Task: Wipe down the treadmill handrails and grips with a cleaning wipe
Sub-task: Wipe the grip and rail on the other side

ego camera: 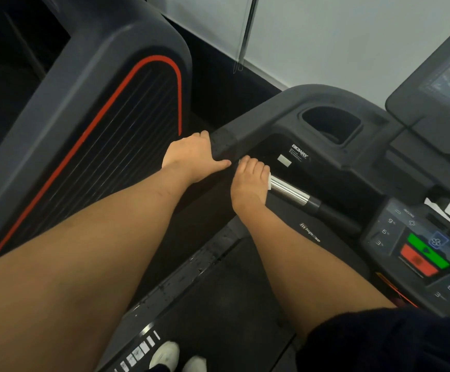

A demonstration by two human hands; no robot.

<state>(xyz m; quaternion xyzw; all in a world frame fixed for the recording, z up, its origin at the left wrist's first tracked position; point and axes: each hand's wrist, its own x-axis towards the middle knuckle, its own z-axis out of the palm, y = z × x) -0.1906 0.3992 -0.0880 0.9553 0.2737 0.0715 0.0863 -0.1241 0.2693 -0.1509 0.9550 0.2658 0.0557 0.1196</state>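
Chrome-finished metal pulse grip bar [289,191] runs from the dark treadmill console [419,253] toward the left corner of the frame, and the white cleaning wipe [268,180] is on it — only a small edge shows, pinned under the right hand [250,181]. That hand's grip is clamped around the bar with the wipe between palm and metal. The left hand [191,155] has its grip closed over the dark grey textured plastic side handrail [225,142], thumb lying along the inner edge; no wipe is visible beneath it, so it appears to serve as a brace only. Judged step: wiping the chrome bar. To do it well, the wipe should wrap the full circumference and be drawn along the bar toward the black rubber collar [315,204], with a twist so the underside is covered — the exposed chrome is judged not yet done. The side handrail under the left hand remains to be treated.
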